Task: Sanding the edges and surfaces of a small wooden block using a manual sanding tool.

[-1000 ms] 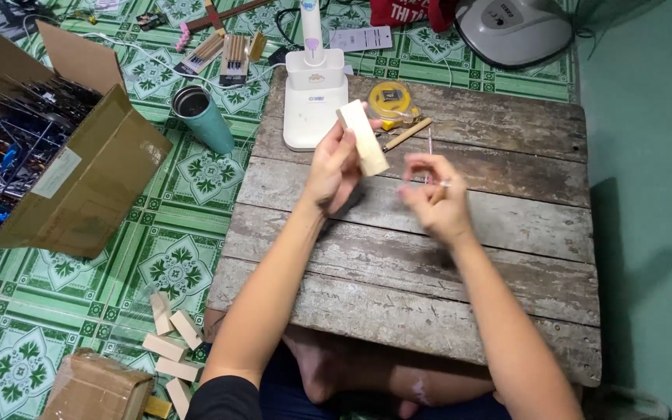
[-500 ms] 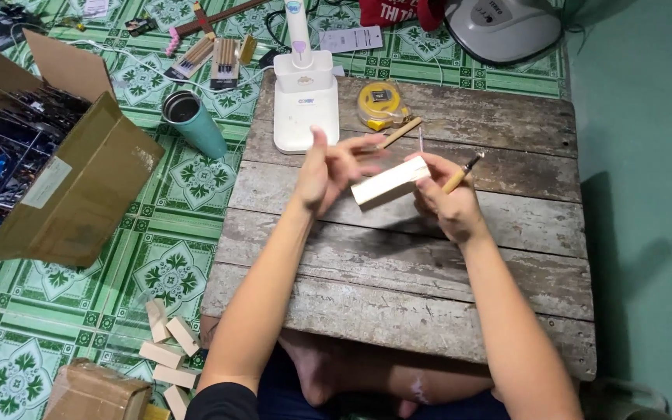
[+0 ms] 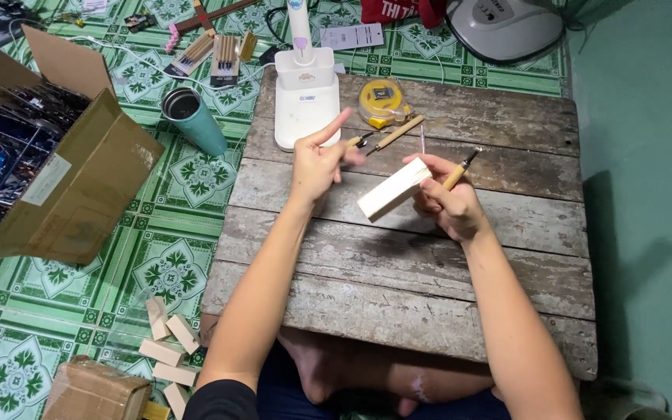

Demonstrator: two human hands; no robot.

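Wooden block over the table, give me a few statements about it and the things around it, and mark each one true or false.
1. The right hand holds the pale wooden block together with a wooden-handled tool. True.
2. The left hand grips the block too. False: it is apart from the block, its fingers holding nothing.
3. A yellow tape measure lies on the wooden table. True.
4. The teal cup stands on the table. False: it is on the green patterned floor mat, left of the table.
5. Several small wooden blocks lie on the mat by the person's left arm. True.
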